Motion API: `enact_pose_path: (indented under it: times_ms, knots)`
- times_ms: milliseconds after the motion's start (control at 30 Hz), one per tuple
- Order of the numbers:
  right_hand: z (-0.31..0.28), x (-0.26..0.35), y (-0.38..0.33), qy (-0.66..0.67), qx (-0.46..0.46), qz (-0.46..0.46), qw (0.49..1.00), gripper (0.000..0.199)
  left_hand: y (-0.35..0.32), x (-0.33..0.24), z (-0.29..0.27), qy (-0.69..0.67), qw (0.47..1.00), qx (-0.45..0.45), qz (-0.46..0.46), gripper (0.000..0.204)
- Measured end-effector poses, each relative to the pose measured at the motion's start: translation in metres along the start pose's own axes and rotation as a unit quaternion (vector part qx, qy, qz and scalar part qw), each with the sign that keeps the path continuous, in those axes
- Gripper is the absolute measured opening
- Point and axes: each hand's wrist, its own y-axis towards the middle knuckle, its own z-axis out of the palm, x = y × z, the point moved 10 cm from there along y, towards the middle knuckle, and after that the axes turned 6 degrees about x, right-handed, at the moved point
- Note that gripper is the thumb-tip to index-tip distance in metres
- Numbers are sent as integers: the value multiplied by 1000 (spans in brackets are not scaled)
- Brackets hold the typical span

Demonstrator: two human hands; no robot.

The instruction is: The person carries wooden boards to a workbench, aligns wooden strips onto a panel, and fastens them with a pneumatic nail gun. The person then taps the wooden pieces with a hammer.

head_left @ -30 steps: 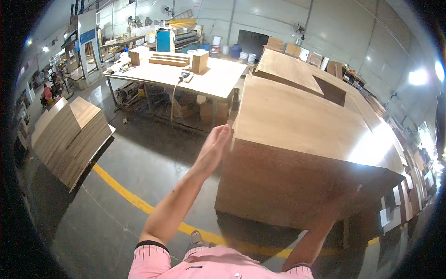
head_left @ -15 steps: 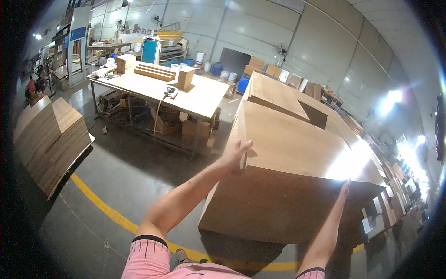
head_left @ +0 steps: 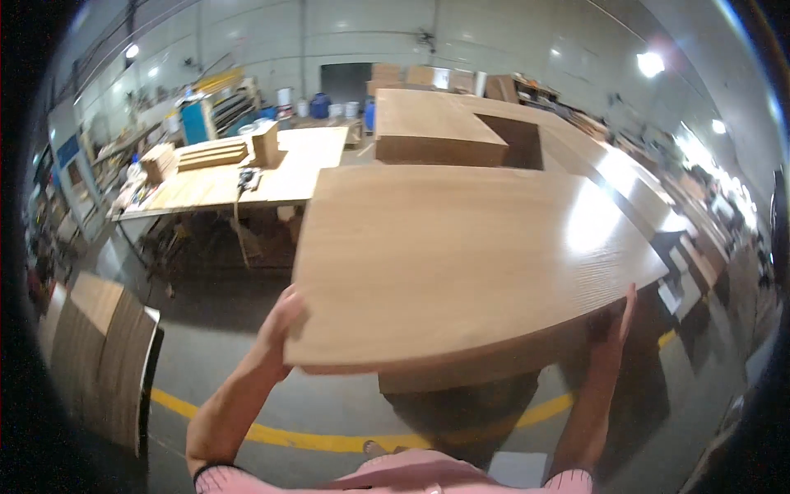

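Observation:
A wide, light-brown wooden board (head_left: 444,263) stretches across the middle, level with my hands. My left hand (head_left: 285,325) grips its left edge close to the near corner, the thumb side showing and the other fingers hidden. Under the near right edge is my right hand (head_left: 613,323), its thumb up against the rim and its fingers mostly out of sight below. Beneath and behind the held board stands a large stack of similar boards (head_left: 440,115), with a dark rectangular gap near its middle.
On the left, a workbench (head_left: 317,160) bears wooden strips (head_left: 212,155), blocks and a small power tool (head_left: 248,178). Another stack of panels (head_left: 103,354) stands at the lower left. A yellow line (head_left: 321,442) curves over the floor; flat pieces (head_left: 683,284) lie at right.
The top board has come off the stack toward me, with both hands holding it. My left hand has moved left and down, and the view has turned left.

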Motion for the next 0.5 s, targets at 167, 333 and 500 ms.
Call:
enact_pose_path:
  times_ms: [167, 333, 500]
  knots:
    - [-27, -26, 25, 292, -133, 96, 942, 86, -15, 5, -3, -7, 998, 55, 12, 85]
    - [-17, -29, 29, 340, -123, 137, 922, 84, 1, -8, -24, -16, 999, 20, 37, 71]
    - [9, -20, 39, 295, -18, 101, 950, 86, 92, -25, -46, 3, 999, 47, 24, 69]
